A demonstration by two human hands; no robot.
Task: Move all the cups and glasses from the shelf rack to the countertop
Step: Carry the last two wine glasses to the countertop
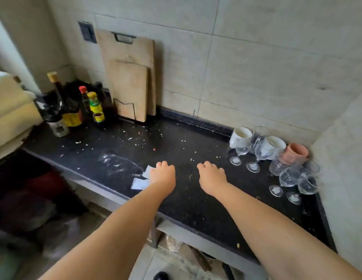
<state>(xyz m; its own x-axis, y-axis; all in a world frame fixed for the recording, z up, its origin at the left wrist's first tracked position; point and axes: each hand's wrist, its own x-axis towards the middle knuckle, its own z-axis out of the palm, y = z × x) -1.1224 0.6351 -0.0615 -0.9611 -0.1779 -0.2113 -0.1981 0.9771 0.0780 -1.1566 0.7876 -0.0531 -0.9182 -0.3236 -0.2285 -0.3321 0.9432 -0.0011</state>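
Black speckled stone makes up the countertop (176, 199), and over its near edge the left hand (163, 173) and right hand (211, 176) hover apart, fingers loosely curled and holding nothing, the left one just above two paper scraps (140, 182). At the right end, glasses (289, 177) stand near the front corner, with more glasses (262, 151), white cups (239, 135) and a pink cup (296, 152) clustered behind. Crumbs (123, 138) dot the middle; at the back edge, cutting boards (128, 87) lean on the wall, bottles (95, 107) crowding the far left corner.

Black speckled countertop (176, 142), pink cup (296, 151), white mugs (239, 135).
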